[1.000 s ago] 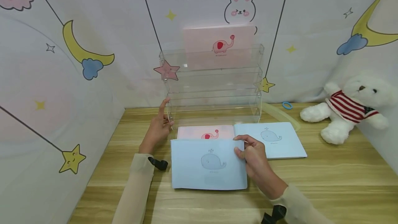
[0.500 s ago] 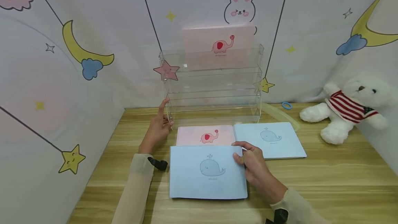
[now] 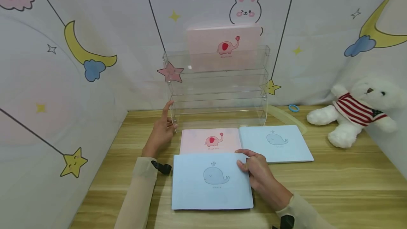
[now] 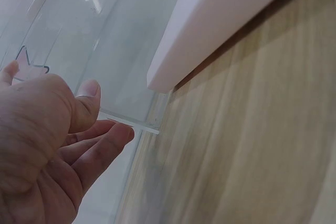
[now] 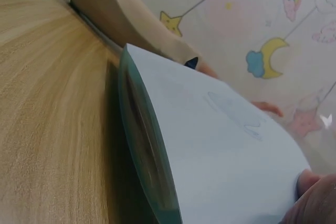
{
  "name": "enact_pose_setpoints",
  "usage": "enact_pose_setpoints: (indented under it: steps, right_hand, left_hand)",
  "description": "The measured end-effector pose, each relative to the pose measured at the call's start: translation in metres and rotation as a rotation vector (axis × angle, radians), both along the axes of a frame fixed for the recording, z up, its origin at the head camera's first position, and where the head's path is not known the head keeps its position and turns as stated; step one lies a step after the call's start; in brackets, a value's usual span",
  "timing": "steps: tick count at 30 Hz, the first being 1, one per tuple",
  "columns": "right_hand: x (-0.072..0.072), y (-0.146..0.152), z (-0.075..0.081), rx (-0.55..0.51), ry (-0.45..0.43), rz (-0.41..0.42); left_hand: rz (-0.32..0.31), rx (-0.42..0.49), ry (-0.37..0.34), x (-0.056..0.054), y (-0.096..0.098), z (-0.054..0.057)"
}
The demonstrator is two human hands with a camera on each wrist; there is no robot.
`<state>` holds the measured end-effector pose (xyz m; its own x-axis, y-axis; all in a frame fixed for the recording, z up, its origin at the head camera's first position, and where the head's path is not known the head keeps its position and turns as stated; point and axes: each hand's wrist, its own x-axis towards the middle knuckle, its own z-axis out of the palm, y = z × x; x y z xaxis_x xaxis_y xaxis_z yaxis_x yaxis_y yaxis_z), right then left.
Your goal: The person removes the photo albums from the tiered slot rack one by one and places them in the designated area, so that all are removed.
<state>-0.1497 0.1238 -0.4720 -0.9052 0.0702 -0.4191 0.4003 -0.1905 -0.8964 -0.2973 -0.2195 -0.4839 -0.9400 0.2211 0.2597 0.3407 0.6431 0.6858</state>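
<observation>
Pale blue, smooth and pinched tight now: an oblong whale booklet (image 3: 206,199), well forward of the rear edge of the wood-grained worktop (image 3: 356,197), hiding the near strip of a flat pink elephant booklet (image 3: 200,142). Gently bowed along the lower edge in the right wrist view, over dark shadow. Just to the right, flat and rectangular, a second whale booklet (image 3: 257,151). Close to the rear edge, a glossy see-through tiered rack (image 3: 219,93), with a pink top-tier booklet (image 3: 203,43) upright in it. Toward the right rear corner, a fluffy plush bear (image 3: 356,116) in a striped top; nearer the rack, a slim blue ring (image 3: 293,108). On to the hands! Right hand (image 3: 262,177): angled in from the near right, gripping the upper right corner, with thumb on the printed face. Left hand (image 3: 160,135): stretched to the rack's left side, one finger pointing up it, others bent by the lower front corner; touching, but grasping or merely resting, impossible to tell.
</observation>
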Motion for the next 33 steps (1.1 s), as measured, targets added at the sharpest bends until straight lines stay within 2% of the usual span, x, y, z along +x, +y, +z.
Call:
enact_pose_setpoints:
  steps: [10, 20, 23, 27, 33]
  right_hand:
    - [0.002, -0.002, -0.015, 0.043, -0.026, 0.034]
    - [0.006, -0.003, -0.018, 0.044, 0.01, 0.044]
    - [0.008, -0.003, -0.017, 0.077, 0.016, 0.057]
    - [0.011, 0.0, -0.016, 0.218, 0.052, 0.096]
    - [0.009, 0.009, -0.012, 0.605, 0.206, 0.235]
  left_hand:
    - [-0.006, 0.014, 0.007, 0.002, 0.001, 0.0]
    - [-0.01, 0.018, 0.009, 0.0, 0.001, 0.0]
    - [-0.009, 0.018, 0.013, 0.0, 0.001, 0.0]
    - [-0.009, 0.022, 0.014, 0.001, 0.001, 0.0]
    - [-0.012, 0.024, 0.004, 0.001, 0.001, 0.0]
